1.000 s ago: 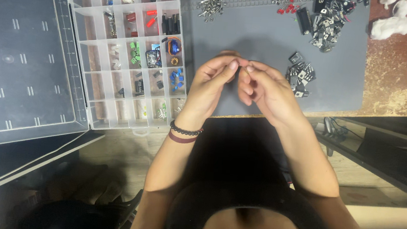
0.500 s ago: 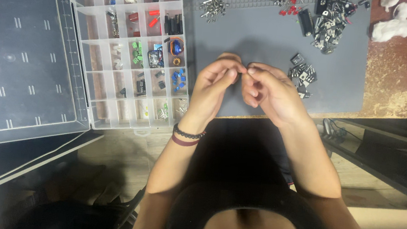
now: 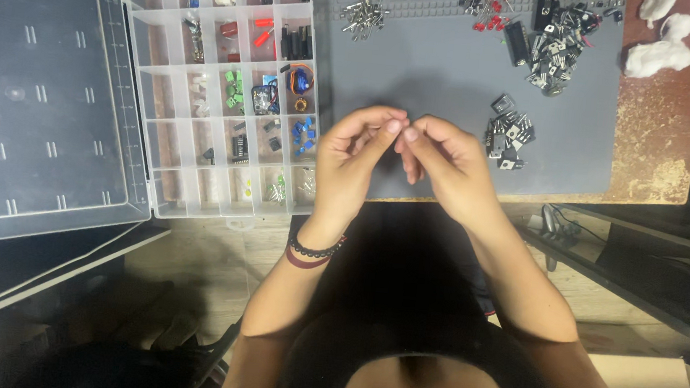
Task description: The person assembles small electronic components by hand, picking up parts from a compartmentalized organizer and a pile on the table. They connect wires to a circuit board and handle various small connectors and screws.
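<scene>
Pinching together, the left hand and right hand meet fingertips over the grey mat's near edge; any held part is too small to tell. Just left lies an open clear compartment box; 1 pile of black components sits just right.

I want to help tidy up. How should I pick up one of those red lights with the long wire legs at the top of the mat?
Pinch one red light by its thin legs, coming from above; they lie flat on the grey mat, and the heads look tiny.
</scene>
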